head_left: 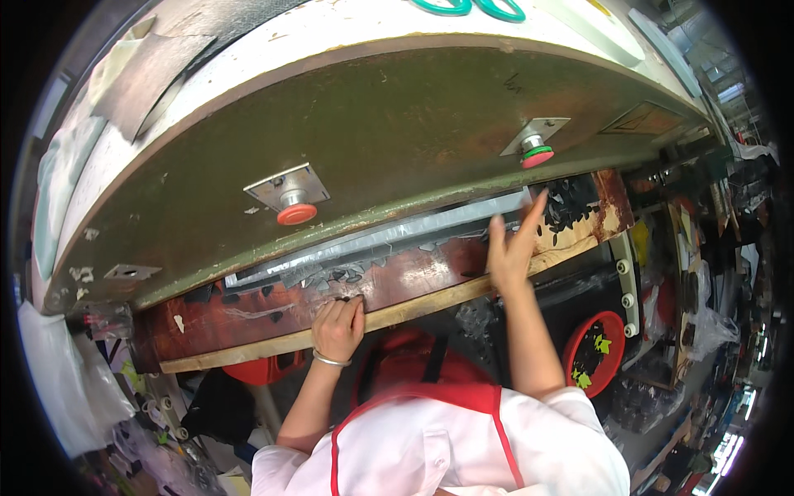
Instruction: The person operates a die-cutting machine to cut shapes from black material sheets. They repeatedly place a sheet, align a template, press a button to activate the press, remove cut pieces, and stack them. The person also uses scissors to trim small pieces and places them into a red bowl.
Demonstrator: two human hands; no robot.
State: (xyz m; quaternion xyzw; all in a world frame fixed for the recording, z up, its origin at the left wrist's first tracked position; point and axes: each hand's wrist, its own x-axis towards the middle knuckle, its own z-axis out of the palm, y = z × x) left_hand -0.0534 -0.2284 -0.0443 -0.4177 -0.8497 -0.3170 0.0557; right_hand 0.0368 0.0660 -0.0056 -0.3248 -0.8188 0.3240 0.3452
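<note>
My left hand (337,331), with a metal bangle at its wrist, rests at the front edge of a reddish-brown board (413,277). Its fingers are curled closed, and a dark bit shows at the fingertips, too small to name. Just beyond lie several flat, dark scraps (327,277). My right hand (514,252) is farther right over the board, thumb and fingers apart, holding nothing that I can see. Right beside its fingertips is a heap of small black leaf-shaped pieces (569,205) at the board's right end. A grey metal strip (380,234) runs along the back.
A green machine panel (372,132) rises behind the board, bearing a red push button (296,212) and a red-and-green one (536,154). Teal-handled scissors (447,7) lie on top. A red basin (612,364) with black and yellow-green scraps stands low at right. Plastic bags (70,380) hang at left.
</note>
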